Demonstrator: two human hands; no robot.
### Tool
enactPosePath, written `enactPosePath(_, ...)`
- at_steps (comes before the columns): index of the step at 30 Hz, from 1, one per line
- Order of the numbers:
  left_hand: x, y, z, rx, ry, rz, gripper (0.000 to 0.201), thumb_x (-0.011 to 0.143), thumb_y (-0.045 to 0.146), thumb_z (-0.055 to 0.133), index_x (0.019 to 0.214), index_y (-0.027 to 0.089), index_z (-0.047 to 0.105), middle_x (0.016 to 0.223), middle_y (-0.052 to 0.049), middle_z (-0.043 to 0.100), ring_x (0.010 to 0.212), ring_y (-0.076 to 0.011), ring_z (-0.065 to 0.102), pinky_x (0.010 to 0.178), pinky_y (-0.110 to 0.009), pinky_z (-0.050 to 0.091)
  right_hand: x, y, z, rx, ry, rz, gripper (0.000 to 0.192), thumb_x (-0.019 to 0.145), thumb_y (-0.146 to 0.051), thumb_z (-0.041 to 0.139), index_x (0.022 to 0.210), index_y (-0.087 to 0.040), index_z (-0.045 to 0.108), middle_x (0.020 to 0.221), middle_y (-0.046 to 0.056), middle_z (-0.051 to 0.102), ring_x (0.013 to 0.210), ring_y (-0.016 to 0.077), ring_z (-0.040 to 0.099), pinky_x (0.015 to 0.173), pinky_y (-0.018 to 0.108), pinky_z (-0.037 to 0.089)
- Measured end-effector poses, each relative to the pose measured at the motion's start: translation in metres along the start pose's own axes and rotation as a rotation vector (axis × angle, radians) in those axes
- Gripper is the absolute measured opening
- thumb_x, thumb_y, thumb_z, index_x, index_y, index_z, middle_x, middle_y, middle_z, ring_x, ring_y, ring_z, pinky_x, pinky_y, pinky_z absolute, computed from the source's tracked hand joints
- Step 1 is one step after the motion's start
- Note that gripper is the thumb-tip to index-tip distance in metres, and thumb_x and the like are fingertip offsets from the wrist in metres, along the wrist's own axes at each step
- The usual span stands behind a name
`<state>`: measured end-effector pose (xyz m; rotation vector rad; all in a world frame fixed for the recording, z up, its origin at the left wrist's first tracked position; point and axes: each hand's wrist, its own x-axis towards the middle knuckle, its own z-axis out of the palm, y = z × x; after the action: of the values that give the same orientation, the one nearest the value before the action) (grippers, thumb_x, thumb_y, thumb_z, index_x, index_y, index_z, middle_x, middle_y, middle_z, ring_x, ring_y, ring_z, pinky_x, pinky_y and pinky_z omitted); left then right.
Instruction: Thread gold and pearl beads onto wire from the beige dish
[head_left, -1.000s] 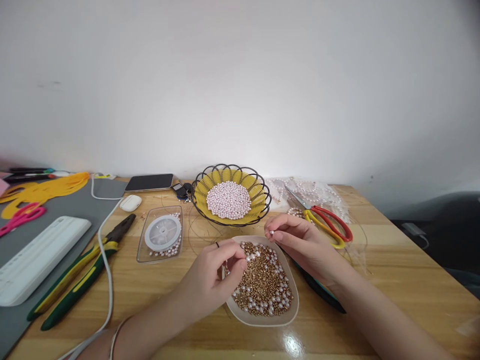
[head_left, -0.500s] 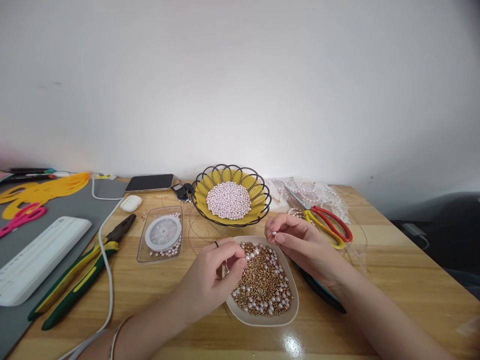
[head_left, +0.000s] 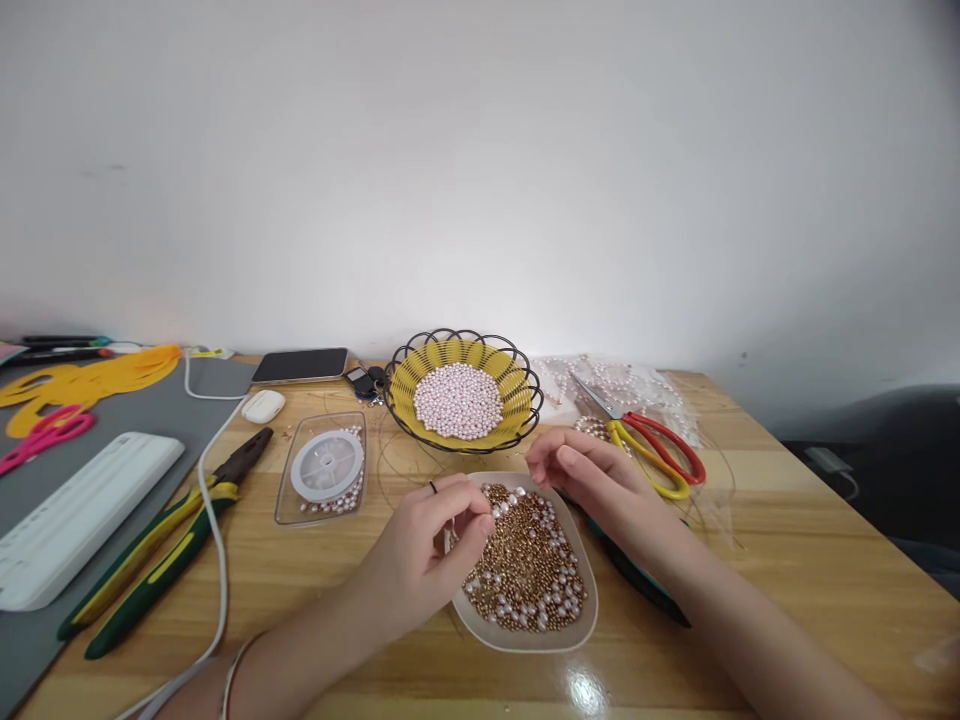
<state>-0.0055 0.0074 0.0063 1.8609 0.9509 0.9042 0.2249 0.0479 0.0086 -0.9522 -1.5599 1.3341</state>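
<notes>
My left hand (head_left: 439, 535) is closed in a pinch over the left rim of a pale dish (head_left: 525, 645). A short row of pearl beads (head_left: 508, 502) runs out from its fingertips on what looks like a string; the thread itself is too fine to make out. Small gold beads (head_left: 525, 550) and larger pearly ones fill the dish. Above its upper right corner, my right hand (head_left: 592, 475) has its fingers curled and its thumb drawn in beside them. Whatever lies between those fingertips is hidden.
Behind the dish stands a yellow basket (head_left: 517, 400) of pale beads. Scissors (head_left: 649, 440) and bagged bead strands (head_left: 637, 385) lie right. Dark-handled pliers (head_left: 637, 570) sit under my right forearm. Leftward are a thread spool (head_left: 327, 466) in a clear box, long-nose pliers (head_left: 172, 550) and a white cable (head_left: 217, 540).
The pearl bead that showed at my right fingertips is out of sight now, and that thumb has shifted up. My left hand has stayed in place.
</notes>
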Motion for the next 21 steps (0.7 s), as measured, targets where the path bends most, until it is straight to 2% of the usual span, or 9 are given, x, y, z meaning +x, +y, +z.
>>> enactPosePath(3, 0.000, 0.000, 0.000, 0.000, 0.001, -0.005, 0.021, 0.100, 0.019, 0.049, 0.079, 0.019, 0.053, 0.074, 0.001, 0.051, 0.070, -0.0143, 0.051, 0.063, -0.025, 0.039, 0.002, -0.001, -0.001, -0.458, 0.011, -0.144, 0.021, 0.098, -0.038, 0.061, 0.084, -0.024, 0.070, 0.076, 0.004, 0.066, 0.072, 0.0216, 0.060, 0.066, 0.034, 0.046)
enactPosePath(6, 0.000, 0.001, 0.000, -0.001, 0.005, -0.009, 0.020, 0.099, 0.019, 0.050, 0.080, 0.019, 0.053, 0.073, 0.002, 0.050, 0.068, -0.0136, 0.051, 0.062, -0.024, 0.038, 0.003, 0.004, -0.002, -0.722, -0.114, -0.250, 0.020, 0.094, -0.029, 0.063, 0.075, -0.024, 0.068, 0.068, 0.002, 0.062, 0.065, 0.0203, 0.056, 0.060, 0.033, 0.041)
enactPosePath(9, 0.000, 0.000, 0.001, -0.003, 0.008, -0.020, 0.019, 0.099, 0.018, 0.050, 0.080, 0.019, 0.053, 0.073, 0.002, 0.050, 0.068, -0.0135, 0.051, 0.062, -0.024, 0.038, 0.004, 0.014, -0.003, -0.839, -0.214, -0.306, 0.019, 0.091, -0.029, 0.071, 0.073, -0.023, 0.069, 0.067, 0.000, 0.063, 0.065, 0.0200, 0.058, 0.066, 0.035, 0.040)
enactPosePath(13, 0.001, -0.001, 0.002, 0.002, 0.009, -0.029, 0.019, 0.099, 0.019, 0.050, 0.081, 0.019, 0.053, 0.073, 0.002, 0.050, 0.069, -0.0141, 0.051, 0.062, -0.025, 0.038, 0.005, 0.021, -0.007, -0.975, -0.250, -0.342, 0.012, 0.085, -0.027, 0.081, 0.081, -0.022, 0.071, 0.073, 0.001, 0.069, 0.070, 0.0221, 0.063, 0.072, 0.036, 0.036)
enactPosePath(21, -0.001, -0.001, 0.001, -0.013, 0.004, -0.029, 0.019, 0.099, 0.019, 0.049, 0.080, 0.019, 0.053, 0.074, 0.002, 0.050, 0.069, -0.0137, 0.051, 0.062, -0.024, 0.038, 0.005, 0.023, -0.013, -0.994, -0.327, -0.334, 0.017, 0.077, -0.027, 0.088, 0.078, -0.023, 0.072, 0.075, 0.000, 0.070, 0.073, 0.0234, 0.066, 0.075, 0.036, 0.033)
